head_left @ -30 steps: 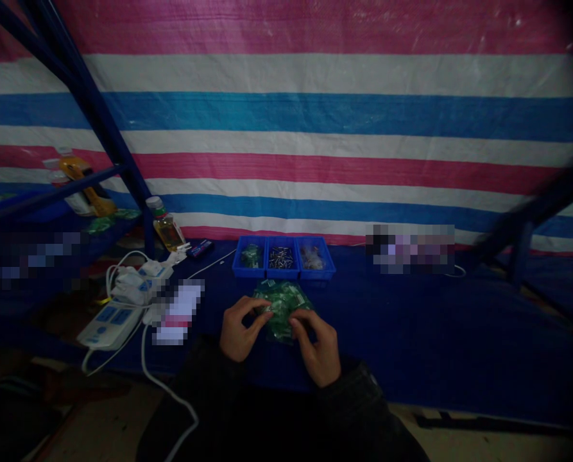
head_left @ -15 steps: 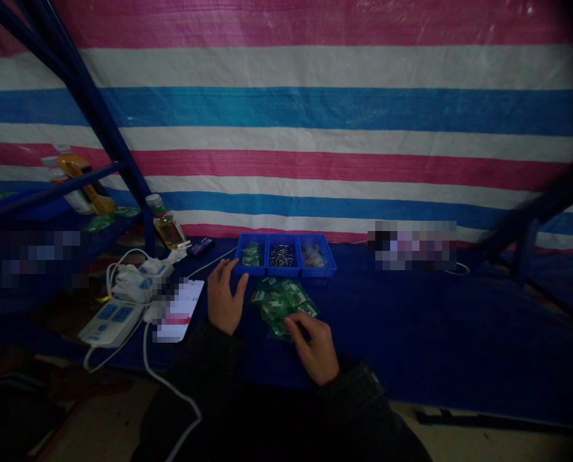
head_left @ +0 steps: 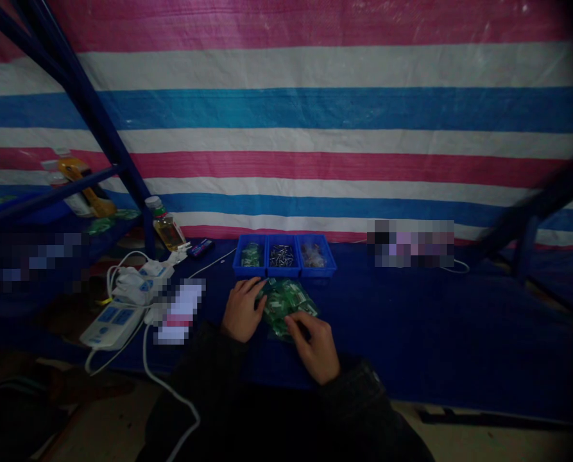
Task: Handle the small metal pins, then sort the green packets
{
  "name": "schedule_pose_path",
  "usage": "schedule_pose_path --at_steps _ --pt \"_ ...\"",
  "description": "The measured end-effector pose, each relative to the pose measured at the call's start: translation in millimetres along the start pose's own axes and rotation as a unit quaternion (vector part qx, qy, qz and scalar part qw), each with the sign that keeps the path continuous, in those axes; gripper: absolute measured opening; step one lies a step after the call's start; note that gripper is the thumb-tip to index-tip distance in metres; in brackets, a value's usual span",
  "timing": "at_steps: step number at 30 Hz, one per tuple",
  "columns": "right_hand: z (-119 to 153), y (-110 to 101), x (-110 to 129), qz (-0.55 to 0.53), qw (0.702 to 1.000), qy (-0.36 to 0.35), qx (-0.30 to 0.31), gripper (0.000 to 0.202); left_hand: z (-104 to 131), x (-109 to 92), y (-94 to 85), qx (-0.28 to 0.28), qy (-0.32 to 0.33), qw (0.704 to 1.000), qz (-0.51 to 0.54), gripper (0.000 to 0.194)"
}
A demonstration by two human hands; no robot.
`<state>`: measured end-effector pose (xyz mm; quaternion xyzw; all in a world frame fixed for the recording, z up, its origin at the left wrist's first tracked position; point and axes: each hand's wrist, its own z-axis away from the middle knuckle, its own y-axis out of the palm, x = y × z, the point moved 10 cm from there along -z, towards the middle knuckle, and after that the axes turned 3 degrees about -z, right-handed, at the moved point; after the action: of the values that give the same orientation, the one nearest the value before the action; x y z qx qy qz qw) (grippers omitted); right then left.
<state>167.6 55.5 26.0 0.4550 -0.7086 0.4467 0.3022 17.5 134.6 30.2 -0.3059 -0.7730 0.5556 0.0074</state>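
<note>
A heap of small green plastic packets with pale labels [head_left: 283, 305] lies on the blue tabletop in front of me. My left hand [head_left: 242, 311] is at the heap's left side, fingers stretched over its edge and thumb apart. At the heap's lower right, my right hand [head_left: 316, 343] has its thumb and forefinger pinched together against the packets; what is between them is hidden. Just behind stand three joined blue bins: the left bin [head_left: 240, 264] has green packets, the middle bin [head_left: 281, 271] small dark metal pieces like screws, the right bin [head_left: 332, 264] clear bags.
Left of my hands lie a phone with a lit screen [head_left: 180, 311] and white power strips [head_left: 113, 324] with plugs and cables. A bottle [head_left: 167, 224] stands by the blue frame post [head_left: 117, 147]. A blurred object [head_left: 414, 244] is at the back right, before a striped sheet [head_left: 315, 163].
My left hand has moved right and slightly down, from beside the left bin onto the heap's left edge. My right hand has stayed at the heap.
</note>
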Motion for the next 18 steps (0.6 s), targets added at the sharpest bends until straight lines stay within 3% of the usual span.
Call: schedule_pose_path --at_steps 4,9,13,18 --pt "0 1 -1 0.004 1.000 0.001 0.001 0.031 -6 4 3.2 0.010 -0.001 0.999 -0.031 0.034" --pt "0 1 1 0.006 1.000 -0.005 0.001 0.032 -10 5 -7.2 -0.030 0.008 0.999 -0.013 0.014" --pt "0 0 2 0.002 1.000 -0.012 -0.003 0.033 -7 3 -25.7 -0.091 -0.003 0.995 0.033 0.014" --pt "0 -10 -1 -0.022 0.999 0.001 -0.049 0.018 13 7 -43.7 -0.184 -0.049 0.972 0.136 0.016"
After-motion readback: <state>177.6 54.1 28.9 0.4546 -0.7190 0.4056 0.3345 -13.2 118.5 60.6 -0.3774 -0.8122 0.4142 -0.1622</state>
